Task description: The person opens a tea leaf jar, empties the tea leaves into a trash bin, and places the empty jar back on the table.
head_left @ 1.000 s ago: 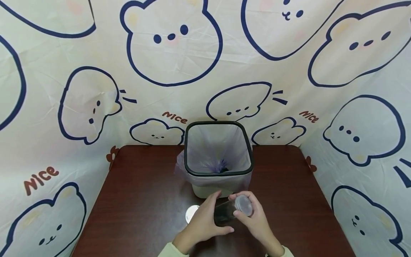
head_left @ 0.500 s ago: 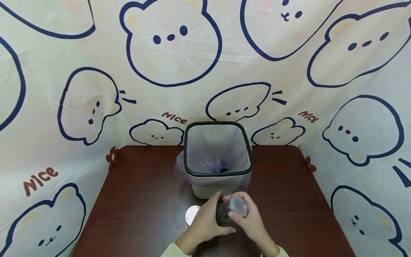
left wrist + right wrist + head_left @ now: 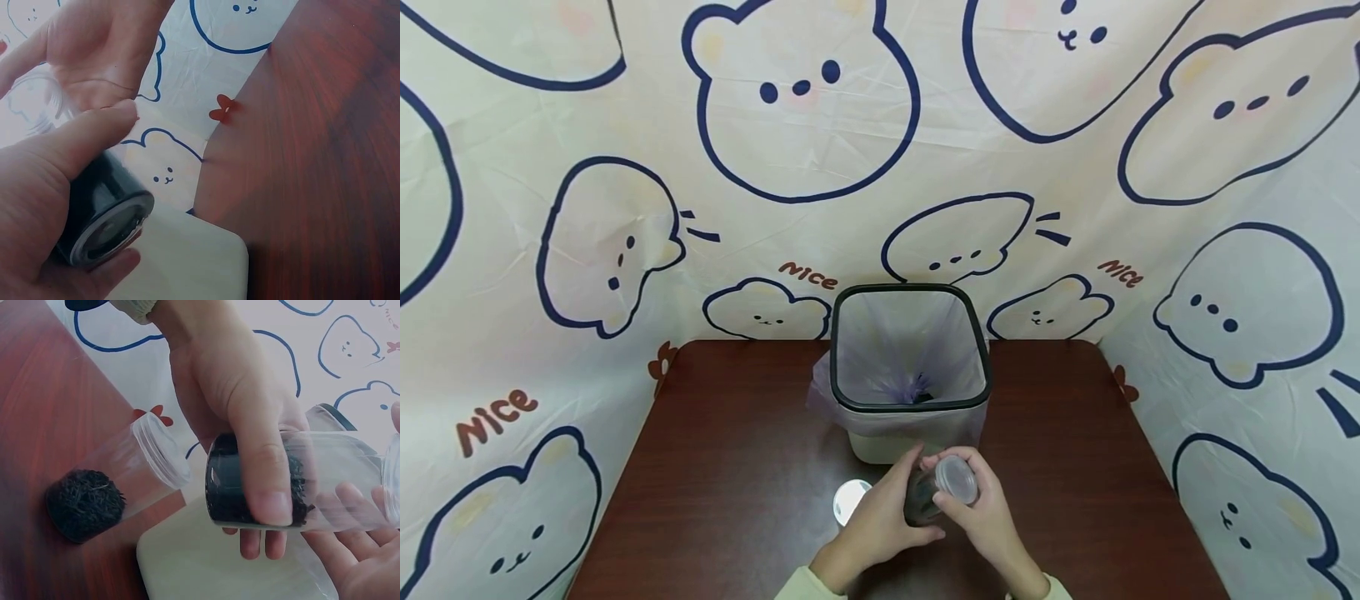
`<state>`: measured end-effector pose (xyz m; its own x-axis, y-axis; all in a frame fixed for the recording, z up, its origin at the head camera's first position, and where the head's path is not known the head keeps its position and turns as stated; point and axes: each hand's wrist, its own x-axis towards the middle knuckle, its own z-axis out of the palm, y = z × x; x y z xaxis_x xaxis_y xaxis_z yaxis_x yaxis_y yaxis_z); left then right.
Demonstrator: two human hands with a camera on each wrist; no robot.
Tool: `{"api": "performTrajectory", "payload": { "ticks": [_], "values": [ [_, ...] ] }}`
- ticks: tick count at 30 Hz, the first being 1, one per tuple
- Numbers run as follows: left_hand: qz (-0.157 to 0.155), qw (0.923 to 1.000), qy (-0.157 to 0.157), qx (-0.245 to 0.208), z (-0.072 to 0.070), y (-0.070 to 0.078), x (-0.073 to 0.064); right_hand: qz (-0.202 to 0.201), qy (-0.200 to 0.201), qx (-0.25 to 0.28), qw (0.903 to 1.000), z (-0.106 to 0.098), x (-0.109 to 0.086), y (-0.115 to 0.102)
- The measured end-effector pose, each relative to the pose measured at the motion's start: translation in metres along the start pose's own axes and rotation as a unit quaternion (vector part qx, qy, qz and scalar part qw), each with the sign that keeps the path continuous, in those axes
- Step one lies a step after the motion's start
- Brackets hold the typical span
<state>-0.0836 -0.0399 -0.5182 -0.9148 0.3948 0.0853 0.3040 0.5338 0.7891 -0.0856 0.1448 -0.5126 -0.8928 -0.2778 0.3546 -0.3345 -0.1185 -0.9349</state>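
My left hand grips a clear jar round its dark lower part. Dark shreds like dry leaves show inside it in the right wrist view. The jar lies tilted above the table, its base towards the camera in the left wrist view. My right hand holds the clear lid at the top end, thumb on one side and fingers on the other. A second lidded clear jar with similar dark shreds stands on the table. A bright round top, partly hidden by my left hand, shows in the head view.
A pale bin with a dark rim stands just beyond my hands. Its purple liner bag hangs over the outside, with something small and dark inside. The brown table meets a printed cloth backdrop behind.
The jar, with my right hand on its lid, has shifted slightly left towards my left hand. In the last half second both hands have stayed almost still.
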Motion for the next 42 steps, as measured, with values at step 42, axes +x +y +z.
{"api": "performTrajectory", "payload": {
  "ticks": [42],
  "values": [
    [0.015, 0.9968, 0.077, -0.016, 0.012, -0.002, 0.003, -0.002, 0.135, 0.178, 0.9748, 0.036, 0.0, 0.0]
  ]
}}
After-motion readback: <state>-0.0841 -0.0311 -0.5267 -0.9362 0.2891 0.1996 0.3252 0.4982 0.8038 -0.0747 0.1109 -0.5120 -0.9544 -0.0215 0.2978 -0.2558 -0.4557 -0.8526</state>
